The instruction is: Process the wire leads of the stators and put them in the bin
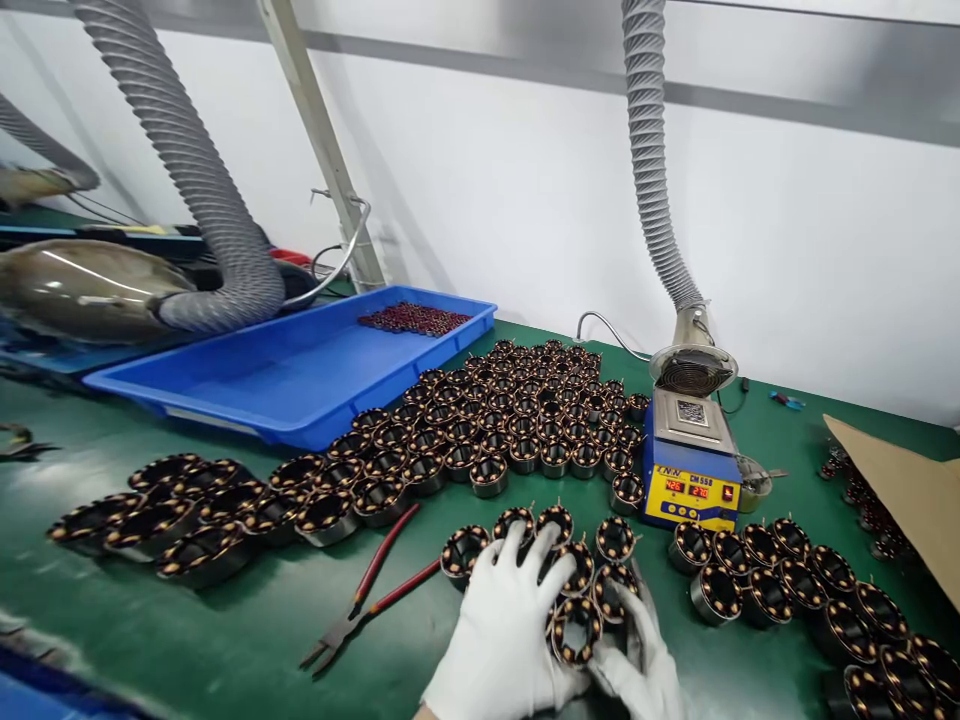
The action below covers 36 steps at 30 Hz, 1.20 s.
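Note:
Both my hands wear white gloves and rest on a small cluster of copper-wound stator rings [576,575] on the green mat near the front edge. My left hand [506,630] lies flat over the cluster's left side with its fingers spread across the rings. My right hand [637,660] is curled against the cluster's right side, its fingers cupped round a ring [576,630] at the front. Red-handled cutting pliers [367,600] lie on the mat just left of my left hand.
Many more stator rings cover the mat at left [202,510], centre back [517,415] and right [810,590]. A blue and yellow solder pot [690,470] stands under a fume hose [652,170]. A blue tray [300,365] sits at back left, cardboard [907,500] at right.

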### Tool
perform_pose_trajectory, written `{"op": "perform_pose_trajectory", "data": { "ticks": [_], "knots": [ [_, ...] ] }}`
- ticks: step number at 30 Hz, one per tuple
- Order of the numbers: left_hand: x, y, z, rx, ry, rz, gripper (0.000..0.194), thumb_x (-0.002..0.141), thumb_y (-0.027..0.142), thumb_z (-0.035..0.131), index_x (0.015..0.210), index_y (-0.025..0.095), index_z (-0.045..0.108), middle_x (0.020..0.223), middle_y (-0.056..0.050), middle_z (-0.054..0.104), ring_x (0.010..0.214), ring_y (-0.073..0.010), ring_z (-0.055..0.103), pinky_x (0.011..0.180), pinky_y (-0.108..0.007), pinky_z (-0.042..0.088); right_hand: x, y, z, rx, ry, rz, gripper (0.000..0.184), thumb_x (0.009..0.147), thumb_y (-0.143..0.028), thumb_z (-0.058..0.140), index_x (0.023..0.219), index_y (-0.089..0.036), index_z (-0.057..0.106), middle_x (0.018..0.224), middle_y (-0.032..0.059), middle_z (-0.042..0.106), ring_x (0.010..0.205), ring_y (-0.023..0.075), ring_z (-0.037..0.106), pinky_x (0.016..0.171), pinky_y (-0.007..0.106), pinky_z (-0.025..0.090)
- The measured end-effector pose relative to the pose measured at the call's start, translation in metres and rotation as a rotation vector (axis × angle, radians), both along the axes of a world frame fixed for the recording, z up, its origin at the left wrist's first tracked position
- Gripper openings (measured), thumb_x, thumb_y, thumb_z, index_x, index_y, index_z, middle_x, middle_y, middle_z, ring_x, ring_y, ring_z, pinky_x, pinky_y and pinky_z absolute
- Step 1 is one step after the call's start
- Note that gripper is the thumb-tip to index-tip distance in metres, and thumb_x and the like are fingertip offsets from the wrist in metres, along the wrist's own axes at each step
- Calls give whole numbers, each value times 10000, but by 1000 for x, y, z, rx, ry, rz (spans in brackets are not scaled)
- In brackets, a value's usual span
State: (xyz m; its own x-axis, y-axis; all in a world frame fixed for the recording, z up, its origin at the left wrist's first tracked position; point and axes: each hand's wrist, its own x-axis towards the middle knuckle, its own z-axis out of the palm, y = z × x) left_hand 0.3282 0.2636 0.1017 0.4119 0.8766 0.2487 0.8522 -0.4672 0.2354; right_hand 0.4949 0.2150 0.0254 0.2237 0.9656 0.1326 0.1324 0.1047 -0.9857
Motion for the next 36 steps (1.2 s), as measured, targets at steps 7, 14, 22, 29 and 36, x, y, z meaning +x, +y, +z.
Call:
{"op": "perform_pose_trajectory", "data": {
  "ticks": [7,14,22,29,36],
  "knots": [
    [-3,43,6,106,161,152,675,585,510,664,1182,230,519,1308,-129,408,1189,-387,329,909,-509,330,-16,50,33,-24,119,143,482,716,-295,631,1188,-241,549,1400,62,402,1304,244,327,1059,412,304],
    [25,38,-2,447,39,76,396,787,287,566,1141,119,514,1201,-176,473,1126,-401,389,903,-537,350,69,-1,58,217,-693,-120,306,782,-219,561,1074,-293,614,1183,43,604,1113,224,539,958,410,431],
    [151,-4,-2,47,-45,-392,629,700,334,676,1259,278,392,1342,-101,361,1242,-322,286,1004,-483,297,177,-10,82,-165,-1297,-372,377,819,-351,488,1187,-294,554,1234,81,535,1077,290,510,885,482,427],
    [194,-3,16,-118,-7,-151,414,727,390,666,1050,159,550,1180,-187,478,1011,-351,460,867,-522,371,162,6,94,-447,-1416,-328,453,733,-279,519,1183,-301,565,1265,158,476,823,292,625,725,424,455],
    [103,-39,-29,209,-30,-147,362,655,452,750,897,276,548,1043,-18,582,849,-220,535,726,-367,434,196,11,87,-573,-1303,-134,399,735,-364,498,1123,-333,583,1312,81,450,835,240,648,695,345,479]
  ]
}}
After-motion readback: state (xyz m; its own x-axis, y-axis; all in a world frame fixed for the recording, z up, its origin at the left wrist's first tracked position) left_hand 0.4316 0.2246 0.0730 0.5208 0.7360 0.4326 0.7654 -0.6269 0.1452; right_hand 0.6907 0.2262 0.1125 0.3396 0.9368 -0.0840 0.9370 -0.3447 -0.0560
